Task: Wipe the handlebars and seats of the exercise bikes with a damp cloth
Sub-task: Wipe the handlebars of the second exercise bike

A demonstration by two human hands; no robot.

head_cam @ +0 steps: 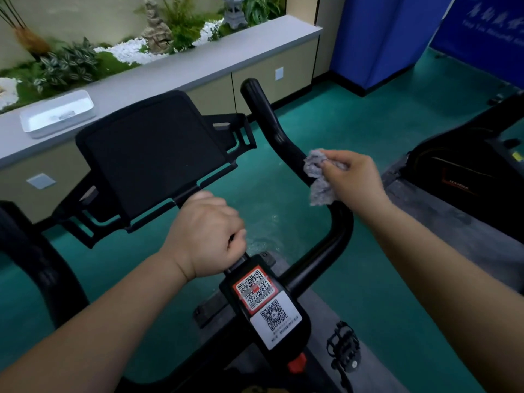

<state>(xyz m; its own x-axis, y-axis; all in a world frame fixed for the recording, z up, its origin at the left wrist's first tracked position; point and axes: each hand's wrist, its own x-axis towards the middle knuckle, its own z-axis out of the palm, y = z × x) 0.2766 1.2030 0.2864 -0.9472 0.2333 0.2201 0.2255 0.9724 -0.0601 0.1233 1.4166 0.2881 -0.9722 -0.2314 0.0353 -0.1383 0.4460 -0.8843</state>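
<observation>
A black exercise bike fills the middle of the head view. Its right handlebar [272, 123] curves up and away from the stem. My right hand [354, 180] holds a crumpled grey cloth [319, 177] pressed against that bar, about halfway along. My left hand [207, 236] is closed around the centre bar just below the black tablet holder [153, 157]. Two QR-code stickers [263, 302] sit on the stem. The left handlebar [37, 265] shows at the left edge. The seat is out of view.
A grey ledge [198, 66] with a white tray [56, 113] and a planter of plants and stones runs behind the bike. A second black bike [467, 165] stands at right on a grey mat. A pedal [344, 347] hangs low right. Green floor lies between.
</observation>
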